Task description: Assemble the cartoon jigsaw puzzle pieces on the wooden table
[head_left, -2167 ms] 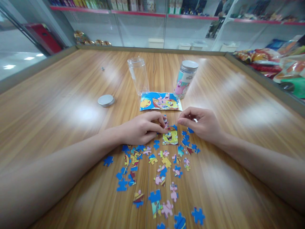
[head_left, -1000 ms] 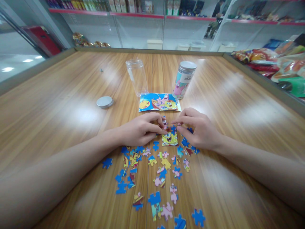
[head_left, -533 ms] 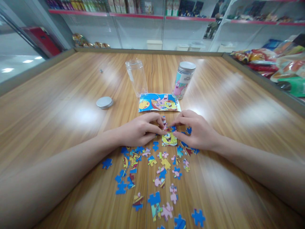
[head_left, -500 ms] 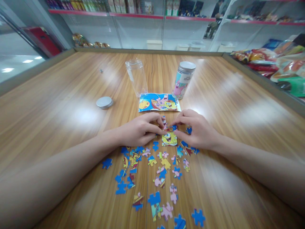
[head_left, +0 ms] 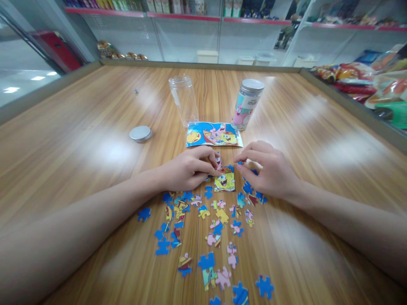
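Note:
A small joined block of puzzle pieces (head_left: 225, 181), yellow with a cartoon face, lies on the wooden table (head_left: 79, 140). My left hand (head_left: 187, 169) rests at its left edge, fingers curled and pinching at the block's top left corner. My right hand (head_left: 270, 171) sits at its right, fingers bent, with thumb and forefinger closed on a small blue puzzle piece (head_left: 239, 163) at the block's top right. Several loose puzzle pieces (head_left: 210, 228) in blue, pink and yellow lie scattered nearer to me.
A printed picture card (head_left: 213, 134) lies just beyond the hands. Behind it stand an open clear jar (head_left: 183, 101) and a lidded printed tin (head_left: 247, 103). A round metal lid (head_left: 140, 133) lies to the left. Packaged goods (head_left: 365, 80) sit past the table's right rim.
My right hand moved in from the right to the joined block's top right corner and has stayed there. My left hand has barely shifted.

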A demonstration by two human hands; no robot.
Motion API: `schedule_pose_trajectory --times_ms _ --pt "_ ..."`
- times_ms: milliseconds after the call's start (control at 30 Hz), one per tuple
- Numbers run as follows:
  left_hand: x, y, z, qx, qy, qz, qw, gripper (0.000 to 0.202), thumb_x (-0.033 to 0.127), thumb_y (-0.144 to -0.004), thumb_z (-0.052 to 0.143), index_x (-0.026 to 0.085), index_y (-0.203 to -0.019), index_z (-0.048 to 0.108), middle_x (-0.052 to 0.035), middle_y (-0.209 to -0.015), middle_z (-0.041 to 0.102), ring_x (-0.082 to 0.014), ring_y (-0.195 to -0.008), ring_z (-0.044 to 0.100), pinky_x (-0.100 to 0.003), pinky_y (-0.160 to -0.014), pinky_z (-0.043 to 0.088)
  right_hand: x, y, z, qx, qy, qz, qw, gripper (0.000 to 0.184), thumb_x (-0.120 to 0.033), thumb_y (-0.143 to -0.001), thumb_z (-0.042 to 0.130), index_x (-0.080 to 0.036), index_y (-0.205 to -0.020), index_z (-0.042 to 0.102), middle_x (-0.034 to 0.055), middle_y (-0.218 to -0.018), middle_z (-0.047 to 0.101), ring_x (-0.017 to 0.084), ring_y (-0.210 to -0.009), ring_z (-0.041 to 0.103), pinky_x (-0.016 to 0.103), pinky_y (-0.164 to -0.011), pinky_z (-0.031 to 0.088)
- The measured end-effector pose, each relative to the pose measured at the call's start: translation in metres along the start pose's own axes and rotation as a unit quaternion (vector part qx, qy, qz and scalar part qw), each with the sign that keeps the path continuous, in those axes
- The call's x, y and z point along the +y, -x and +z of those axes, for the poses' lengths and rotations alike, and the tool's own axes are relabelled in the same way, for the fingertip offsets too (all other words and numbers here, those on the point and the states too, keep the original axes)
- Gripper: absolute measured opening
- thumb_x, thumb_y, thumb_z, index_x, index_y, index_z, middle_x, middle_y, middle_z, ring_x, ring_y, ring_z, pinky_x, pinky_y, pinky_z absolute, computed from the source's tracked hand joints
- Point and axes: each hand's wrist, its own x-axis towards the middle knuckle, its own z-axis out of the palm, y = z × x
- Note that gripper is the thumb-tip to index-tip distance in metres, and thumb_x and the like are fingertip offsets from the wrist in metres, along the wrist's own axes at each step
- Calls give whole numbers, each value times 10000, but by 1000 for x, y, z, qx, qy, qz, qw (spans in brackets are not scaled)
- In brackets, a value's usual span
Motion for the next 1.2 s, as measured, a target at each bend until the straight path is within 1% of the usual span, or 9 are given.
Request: schedule_pose_trajectory --times_ms 100,200,300,433,567,633,767,967,1200 --pt "1 0 0 3 -1 2 1000 289 76 -883 571 215 -1060 754 -89 -1017 654 -202 -1042 634 -435 -974 576 -27 9 0 -21 -35 -78 996 101 -229 -888 636 -169 -939 699 63 -861 628 206 -843 548 366 -768 394" --pt "2 -1 0 11 1 6 1000 278 70 -887 565 197 -1047 754 -96 -1012 657 -204 -1042 644 -430 -973 578 -57 18 2 -108 -74 -135 982 189 -345 -921 631 -170 -897 698 54 -832 598 195 -798 510 374 -757 373" --pt "3 -3 0 17 5 8 1000 287 57 -882 563 199 -1041 754 -94 -1011 660 -200 -1024 654 -430 -978 576 -73 21 3 -175 -87 -169 966 257 -420 -931 626 -177 -891 700 46 -851 574 180 -781 479 362 -741 351" --pt "3 -4 1 20 6 12 1000 292 55 -879 564 203 -1041 756 -94 -1002 663 -200 -1010 658 -431 -972 578 -71 20 2 -200 -103 -166 960 174 -315 -953 589 -198 -883 698 44 -879 560 176 -813 471 360 -761 336" --pt "3 -3 0 14 1 11 1000 290 65 -888 560 204 -1054 754 -95 -1007 661 -199 -1021 654 -427 -965 581 -68 21 0 -191 -131 -172 957 148 -157 -853 572 -191 -934 692 62 -915 563 185 -817 465 363 -755 345" --pt "3 -3 -1 14 0 8 1000 285 69 -889 563 209 -1048 754 -94 -1011 663 -204 -1042 649 -420 -957 584 -68 22 0 -176 -121 -155 965 102 -230 -875 587 -169 -881 668 68 -896 562 187 -798 452 361 -740 351" --pt "3 -3 -1 14 1 8 1000 279 69 -885 570 210 -1039 756 -93 -1005 664 -204 -1035 651 -418 -952 585 -71 23 2 -174 -67 -118 975 336 -468 -919 611 -157 -793 622 68 -848 557 195 -787 450 356 -718 352" --pt "2 -3 0 19 4 13 1000 276 64 -885 569 201 -1031 758 -95 -1001 661 -200 -1021 651 -417 -955 581 -76 22 -2 -208 -98 -100 968 153 -287 -907 581 -156 -855 640 55 -860 558 190 -802 448 363 -748 349" --pt "1 -3 -1 13 -3 13 1000 289 66 -882 571 215 -1051 752 -88 -1012 661 -193 -1020 647 -411 -959 579 -76 21 -3 -222 -92 -106 965 149 -307 -880 618 -162 -851 634 59 -865 565 196 -802 445 367 -750 349"
